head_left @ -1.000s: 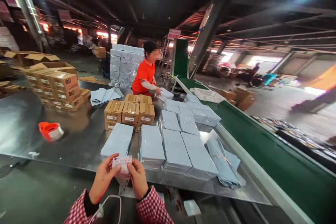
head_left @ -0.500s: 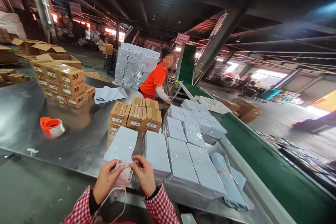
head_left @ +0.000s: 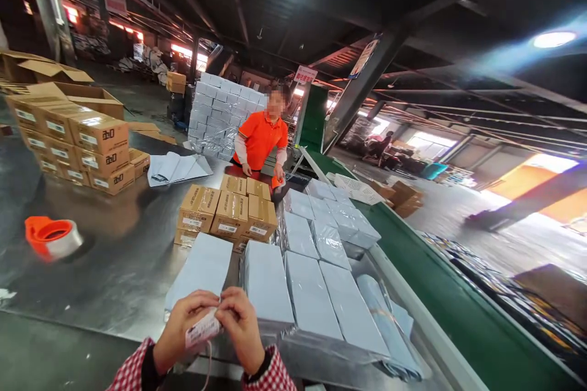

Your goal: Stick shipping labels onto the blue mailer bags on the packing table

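Note:
My left hand [head_left: 183,325] is closed on a small white printed label [head_left: 202,330] that bends over its fingers. My right hand [head_left: 242,328] pinches the same label at its right end, fingertips nearly meeting the left ones. A thin pale cord [head_left: 209,361] hangs beneath the label; where it is fastened is hidden. Just beyond my hands lies a stack of pale grey mailer bags [head_left: 202,266]. Plastic-wrapped white packs [head_left: 268,281] sit in rows to the right of it. Behind stand several small brown cartons [head_left: 232,214].
An orange tape dispenser [head_left: 52,237] lies on the metal table [head_left: 114,269] at left, near stacked cartons [head_left: 98,146]. A rolled bundle of bags [head_left: 387,324] borders the green conveyor [head_left: 440,293] at right. Across the table stands a co-worker in orange [head_left: 261,140], holding something orange.
My hands have drawn closer together and the label is now bent between them. The co-worker has straightened up and turned toward the table. The view has shifted a little to the right.

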Tool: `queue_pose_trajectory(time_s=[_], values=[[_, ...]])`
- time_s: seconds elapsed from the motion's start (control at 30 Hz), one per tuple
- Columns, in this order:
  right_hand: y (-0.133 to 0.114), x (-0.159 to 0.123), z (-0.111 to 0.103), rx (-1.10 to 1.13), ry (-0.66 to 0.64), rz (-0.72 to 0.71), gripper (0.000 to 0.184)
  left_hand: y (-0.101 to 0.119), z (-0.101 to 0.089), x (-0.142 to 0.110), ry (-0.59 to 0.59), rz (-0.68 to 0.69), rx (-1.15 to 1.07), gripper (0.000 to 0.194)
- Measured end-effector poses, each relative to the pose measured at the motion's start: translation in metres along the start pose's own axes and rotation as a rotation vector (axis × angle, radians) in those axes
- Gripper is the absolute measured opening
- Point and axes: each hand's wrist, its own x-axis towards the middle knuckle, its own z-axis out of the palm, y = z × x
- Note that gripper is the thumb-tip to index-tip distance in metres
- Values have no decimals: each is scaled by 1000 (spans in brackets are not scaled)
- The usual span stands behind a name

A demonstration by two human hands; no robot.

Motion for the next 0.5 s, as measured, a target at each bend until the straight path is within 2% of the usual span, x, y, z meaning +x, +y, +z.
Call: queue_pose_trajectory(time_s=[0.1, 0.17, 0.3, 0.37, 0.43, 0.5], values=[[1, -6, -7, -72, 5, -83, 6, 1, 11, -10, 41, 10, 83, 28], [-7, -11, -15, -144, 36, -211, 10, 1, 16, -18, 91, 38, 135, 30], [-45, -19, -42, -214, 89, -554, 14, -20, 9, -31, 305, 103, 288, 33], [-67, -14, -61, -163, 111, -647, 17, -38, -3, -38, 409, 117, 330, 34], [-81, 2, -79, -86, 233, -616, 16, -52, -17, -45, 521, 138, 371, 31], [-77, 29, -90, -9, 349, -447, 9, -55, -29, -51, 646, 117, 388, 32]])
